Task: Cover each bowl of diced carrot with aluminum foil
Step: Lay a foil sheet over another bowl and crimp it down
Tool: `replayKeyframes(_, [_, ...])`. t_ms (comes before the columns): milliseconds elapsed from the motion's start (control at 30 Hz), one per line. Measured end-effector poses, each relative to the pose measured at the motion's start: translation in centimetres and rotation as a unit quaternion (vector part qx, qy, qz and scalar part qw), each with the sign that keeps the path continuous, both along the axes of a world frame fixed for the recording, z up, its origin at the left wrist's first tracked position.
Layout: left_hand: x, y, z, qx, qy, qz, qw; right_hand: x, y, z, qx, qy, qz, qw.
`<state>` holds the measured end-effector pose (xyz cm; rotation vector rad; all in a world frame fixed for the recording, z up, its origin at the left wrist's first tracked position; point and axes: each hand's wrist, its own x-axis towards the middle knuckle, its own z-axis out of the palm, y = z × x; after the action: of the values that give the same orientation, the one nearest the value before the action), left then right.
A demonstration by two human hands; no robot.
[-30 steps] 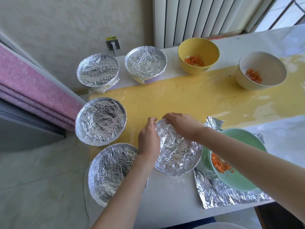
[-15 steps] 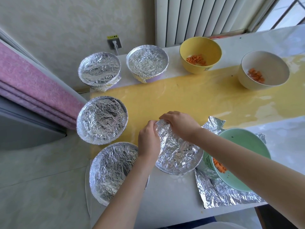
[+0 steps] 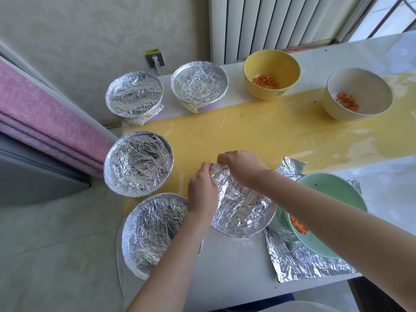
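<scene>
White table (image 3: 236, 273) with a yellow strip holds many bowls. Both the left hand (image 3: 201, 190) and the right hand (image 3: 242, 166) pinch the foil (image 3: 240, 208) over the middle bowl's rim at 12 o'clock. Next, I think, comes the green bowl (image 3: 333, 190) at 3 o'clock, sitting open on a loose foil sheet (image 3: 301, 264).

Both bare forearms are reaching in from the bottom of the view and angling toward each other, so the hands are nearly meeting up front. The left hand (image 3: 201, 188) is showing its back to the camera with its fingers (image 3: 208, 168) curled forward and pinching. The right hand (image 3: 242, 167) is sitting just beyond it, knuckles up, fingers tucked down and pinching too.
</scene>
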<state>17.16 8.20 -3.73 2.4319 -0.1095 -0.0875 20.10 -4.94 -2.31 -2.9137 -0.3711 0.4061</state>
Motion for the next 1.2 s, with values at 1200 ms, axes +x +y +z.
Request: replayKeyframes(1200, [0.6,-0.2,-0.3,-0.064,0.032,-0.034,0.997,-0.4,-2.4,-1.8,0.127,-0.017,-0.073,0.989])
